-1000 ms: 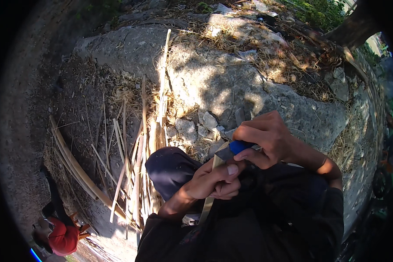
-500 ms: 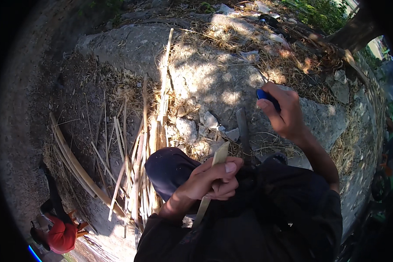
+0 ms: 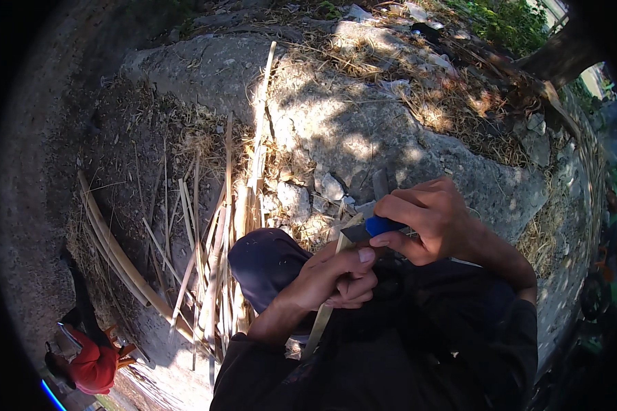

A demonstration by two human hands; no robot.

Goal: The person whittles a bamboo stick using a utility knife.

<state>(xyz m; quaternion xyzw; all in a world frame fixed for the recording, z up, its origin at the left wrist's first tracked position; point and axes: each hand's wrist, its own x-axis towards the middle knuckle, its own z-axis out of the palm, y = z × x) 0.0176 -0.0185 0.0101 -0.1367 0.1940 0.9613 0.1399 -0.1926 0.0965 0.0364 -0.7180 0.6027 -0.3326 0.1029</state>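
Note:
My left hand [image 3: 332, 277] grips a thin pale bamboo strip [image 3: 324, 312] that runs from my lap up past my thumb. My right hand [image 3: 424, 219] is closed on a knife with a blue handle [image 3: 382, 225], its dark blade [image 3: 357, 232] lying against the strip's upper end just above my left thumb. Both hands sit close together over my dark-clothed lap. A dark cap or cloth [image 3: 266, 265] covers my knee beside the left hand.
Several split bamboo strips [image 3: 216, 240] lie in a bundle on the ground to my left, with longer curved ones [image 3: 116, 257] farther left. A cracked concrete slab [image 3: 363, 137] with dry straw and stones lies ahead. A person in red [image 3: 92, 363] crouches at lower left.
My right hand swung the knife away up to the right, then came back down to the strip's upper end. The left hand kept hold of the strip.

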